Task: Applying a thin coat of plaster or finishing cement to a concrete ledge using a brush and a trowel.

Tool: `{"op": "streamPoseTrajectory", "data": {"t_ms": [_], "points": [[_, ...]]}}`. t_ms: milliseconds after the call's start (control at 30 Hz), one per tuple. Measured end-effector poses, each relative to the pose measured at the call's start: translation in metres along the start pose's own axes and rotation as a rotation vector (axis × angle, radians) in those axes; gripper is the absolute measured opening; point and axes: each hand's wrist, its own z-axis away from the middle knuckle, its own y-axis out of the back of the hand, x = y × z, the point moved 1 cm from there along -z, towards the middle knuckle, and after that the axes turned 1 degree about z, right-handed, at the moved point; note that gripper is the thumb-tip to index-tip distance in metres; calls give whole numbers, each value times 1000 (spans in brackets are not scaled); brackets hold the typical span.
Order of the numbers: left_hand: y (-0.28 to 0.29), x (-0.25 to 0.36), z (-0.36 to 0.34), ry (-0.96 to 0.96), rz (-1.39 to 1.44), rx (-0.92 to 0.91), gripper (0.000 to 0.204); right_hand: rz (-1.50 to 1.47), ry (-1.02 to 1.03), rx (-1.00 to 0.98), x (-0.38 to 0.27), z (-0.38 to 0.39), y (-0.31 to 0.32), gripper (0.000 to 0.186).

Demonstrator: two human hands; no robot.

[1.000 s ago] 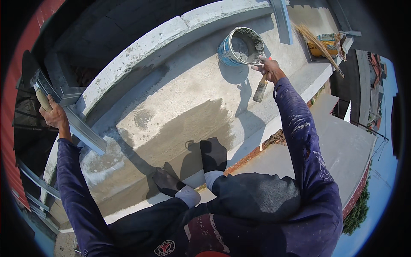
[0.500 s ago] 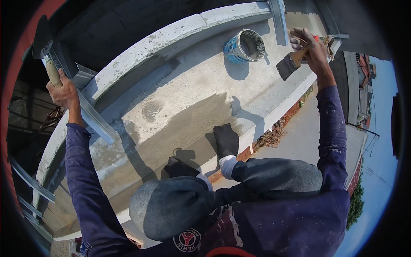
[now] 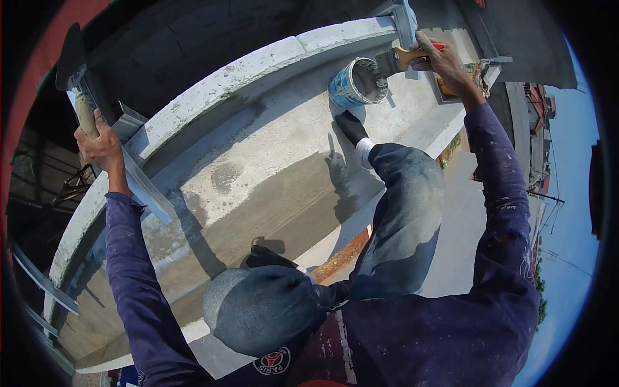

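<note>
My left hand (image 3: 102, 149) is closed around the wooden handle of a trowel (image 3: 72, 59), whose dark blade points up at the far left, beside a metal channel. At the upper right my right hand (image 3: 445, 63) grips a paintbrush (image 3: 401, 60) with a yellowish wooden handle and a red end. The brush's dark bristles are at the rim of a blue and white bucket (image 3: 346, 89). Grey, wet-looking material shows inside the bucket, which stands on the concrete ledge (image 3: 258, 138).
A raised concrete edge (image 3: 238, 68) curves along the far side. Metal channels (image 3: 149, 187) cross it at left and upper right. My black-covered foot (image 3: 351, 128) rests close to the bucket; the other is further left. Beyond the near edge lies a drop to paving (image 3: 445, 193).
My right hand has moved left with the paintbrush, from open air to the bucket's rim. My right foot has stepped forward, next to the bucket. The left hand still holds the trowel.
</note>
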Motion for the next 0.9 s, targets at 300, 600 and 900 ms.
{"op": "streamPoseTrajectory", "data": {"t_ms": [300, 600, 900], "points": [[34, -38, -10, 34, -241, 9, 57, 166, -98, 26, 224, -96, -98, 17], [107, 90, 132, 395, -155, -335, 52, 11, 99, -222, 256, -129, -129, 17], [162, 134, 287, 140, -24, -693, 34, 256, 452, -835, 254, -145, -119, 11]]}}
